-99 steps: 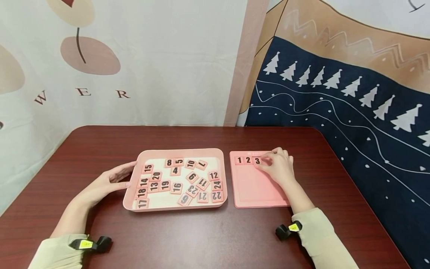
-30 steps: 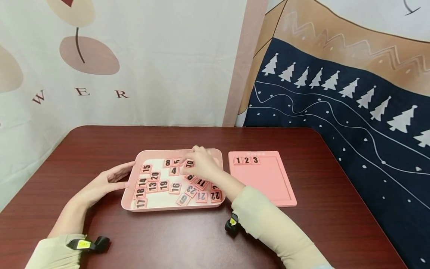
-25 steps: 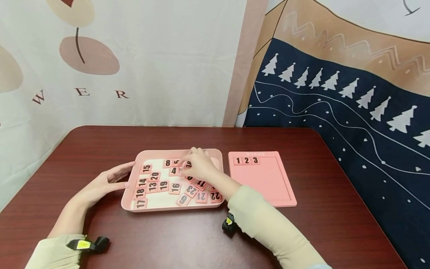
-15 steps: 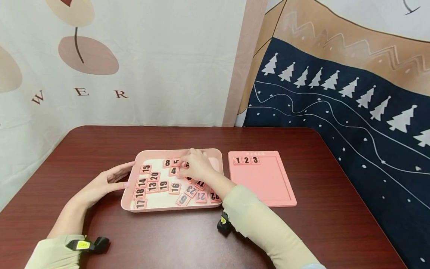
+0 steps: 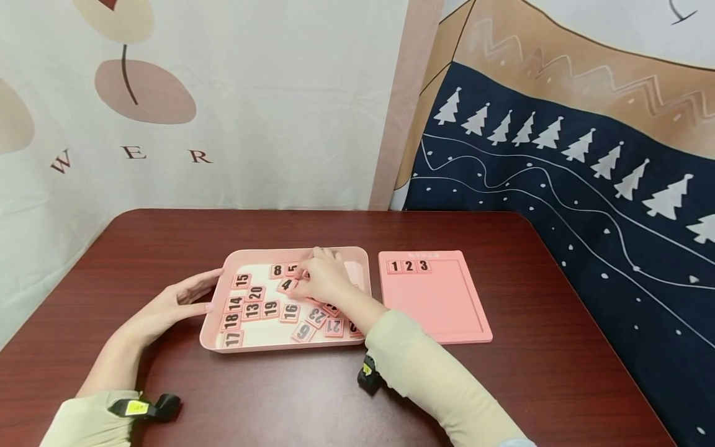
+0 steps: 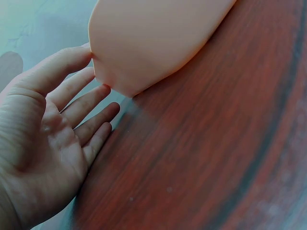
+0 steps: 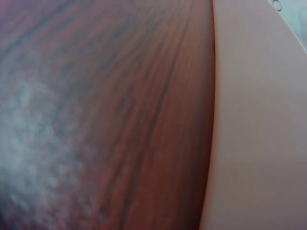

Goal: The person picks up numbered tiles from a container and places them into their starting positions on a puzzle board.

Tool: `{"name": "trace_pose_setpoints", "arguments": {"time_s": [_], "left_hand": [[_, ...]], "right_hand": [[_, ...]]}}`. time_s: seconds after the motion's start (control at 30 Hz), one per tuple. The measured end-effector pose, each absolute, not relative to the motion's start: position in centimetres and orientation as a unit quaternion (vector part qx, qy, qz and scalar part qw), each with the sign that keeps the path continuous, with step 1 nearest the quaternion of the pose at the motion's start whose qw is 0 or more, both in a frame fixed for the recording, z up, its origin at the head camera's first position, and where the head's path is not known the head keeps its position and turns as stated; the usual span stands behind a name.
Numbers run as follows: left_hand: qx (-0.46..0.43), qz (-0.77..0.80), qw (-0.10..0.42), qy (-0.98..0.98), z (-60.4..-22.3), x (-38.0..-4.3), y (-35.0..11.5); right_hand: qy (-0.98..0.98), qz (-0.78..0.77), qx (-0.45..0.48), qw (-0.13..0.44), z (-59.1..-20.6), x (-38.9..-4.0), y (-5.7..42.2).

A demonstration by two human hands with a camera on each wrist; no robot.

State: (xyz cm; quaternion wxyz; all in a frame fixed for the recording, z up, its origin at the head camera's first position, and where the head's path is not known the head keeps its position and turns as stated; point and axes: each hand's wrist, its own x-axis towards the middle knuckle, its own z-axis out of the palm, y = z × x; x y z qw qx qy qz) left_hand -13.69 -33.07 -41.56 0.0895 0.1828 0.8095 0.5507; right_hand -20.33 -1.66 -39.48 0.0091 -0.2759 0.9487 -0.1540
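A pink tray (image 5: 212,335) with a white bottom holds loose number tiles. My right hand (image 5: 326,276) reaches into it, fingers curled, and pinches the number 4 tile (image 5: 287,285) at its right side between thumb and index finger. That tile lies slightly turned, below the 8 tile (image 5: 277,270) and the 5 tile (image 5: 292,269). The hand hides several tiles on the tray's right. My left hand (image 5: 179,304) touches the tray's left end, fingers fairly straight; the left wrist view shows its fingertips against the tray wall (image 6: 153,43). The right wrist view shows no hand.
Right of the tray lies a flat pink board (image 5: 430,304) with the 1 tile (image 5: 394,266), 2 tile (image 5: 409,266) and 3 tile (image 5: 423,266) in its top row. Both sit on a dark red wooden table (image 5: 279,397). Printed cloths hang behind.
My right hand has moved from the 3 tile on the board into the tray, then slightly left to the 4 tile, which has turned a little. The left hand stays at the tray.
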Motion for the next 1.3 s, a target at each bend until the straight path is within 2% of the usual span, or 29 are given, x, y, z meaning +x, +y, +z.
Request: {"name": "trace_pose_setpoints", "arguments": {"time_s": [0.53, 1.3], "left_hand": [[0.186, 0.549, 0.088, 0.81, -41.7, -13.7, -33.0], [0.181, 0.55, 0.088, 0.811, -41.7, -13.7, -33.2]], "right_hand": [[0.935, -0.176, -0.307, -0.022, -38.8, -20.1, 0.0], [0.896, -0.242, -0.351, -0.121, -35.8, -18.3, 10.5]]}}
